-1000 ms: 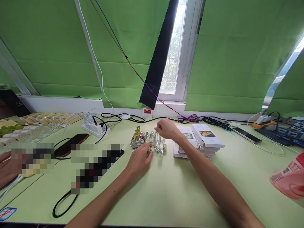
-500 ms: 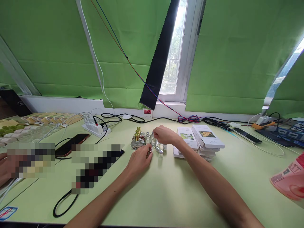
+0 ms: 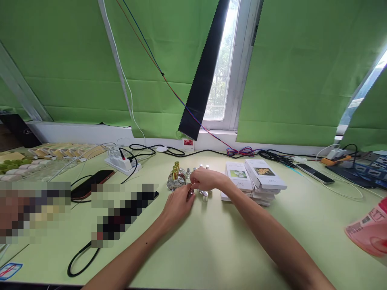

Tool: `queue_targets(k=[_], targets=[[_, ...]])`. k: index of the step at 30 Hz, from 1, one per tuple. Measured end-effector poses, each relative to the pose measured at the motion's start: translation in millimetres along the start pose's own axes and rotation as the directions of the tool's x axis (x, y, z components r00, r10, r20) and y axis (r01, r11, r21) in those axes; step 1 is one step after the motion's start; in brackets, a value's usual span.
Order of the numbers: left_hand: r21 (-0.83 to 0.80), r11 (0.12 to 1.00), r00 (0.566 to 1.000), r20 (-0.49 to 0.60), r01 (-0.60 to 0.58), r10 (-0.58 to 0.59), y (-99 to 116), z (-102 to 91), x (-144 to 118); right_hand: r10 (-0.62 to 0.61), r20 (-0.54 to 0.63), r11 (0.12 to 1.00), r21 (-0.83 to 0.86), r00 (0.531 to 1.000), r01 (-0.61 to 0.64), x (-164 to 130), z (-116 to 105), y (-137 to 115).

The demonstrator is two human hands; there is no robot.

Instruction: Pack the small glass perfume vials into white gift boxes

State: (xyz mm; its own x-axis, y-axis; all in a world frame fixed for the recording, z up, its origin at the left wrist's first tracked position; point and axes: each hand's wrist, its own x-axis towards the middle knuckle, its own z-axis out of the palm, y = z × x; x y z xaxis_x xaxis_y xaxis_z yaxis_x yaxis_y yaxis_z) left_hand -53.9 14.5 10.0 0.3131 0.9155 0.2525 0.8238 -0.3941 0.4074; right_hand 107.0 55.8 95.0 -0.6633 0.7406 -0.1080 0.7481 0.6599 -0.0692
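Both hands meet at a cluster of small perfume bottles near the middle of the pale green surface. The left hand reaches in from below, its fingers drawn together around a small silver piece at their tips; whether they truly pinch it or only touch it cannot be told at this size. The right hand comes from the right with its fingers curled and pressed together just above the same spot, the fingertips of both hands touching or nearly so. What the right hand holds, if anything, is hidden inside its curl.

Just left of the hands stand gold-capped bottles with a rounded glass bottle below them. Two white-capped bottles show behind the right hand, and a silver cap lies on the surface right beside the right wrist.

A stack of white boxes with flower pictures sits just right of the right forearm. Farther left lie a dark phone, a white power strip and black cables. A pink packet lies at the right edge, well apart from the hands
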Motion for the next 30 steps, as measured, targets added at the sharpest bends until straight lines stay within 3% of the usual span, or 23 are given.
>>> queue_targets(k=[10, 21, 30], targets=[[-0.078, 0.997, 0.995, -0.097, -0.006, -0.002, 0.2, -1.0, -0.3, -0.052, -0.012, 0.998, 0.019, 0.999, 0.052, 1.1, 3.2, -3.5], [-0.102, 0.994, 0.994, -0.108, -0.037, 0.026, 4.4, -2.3, -2.5, -0.023, 0.009, 0.997, 0.076, 1.000, 0.022, 4.8, 10.5, -6.3], [-0.092, 0.994, 0.989, -0.142, -0.055, 0.041, 3.8, 0.2, -1.7, 0.005, -0.046, 0.999, 0.034, 0.999, -0.003, 4.0, 12.2, -12.4]])
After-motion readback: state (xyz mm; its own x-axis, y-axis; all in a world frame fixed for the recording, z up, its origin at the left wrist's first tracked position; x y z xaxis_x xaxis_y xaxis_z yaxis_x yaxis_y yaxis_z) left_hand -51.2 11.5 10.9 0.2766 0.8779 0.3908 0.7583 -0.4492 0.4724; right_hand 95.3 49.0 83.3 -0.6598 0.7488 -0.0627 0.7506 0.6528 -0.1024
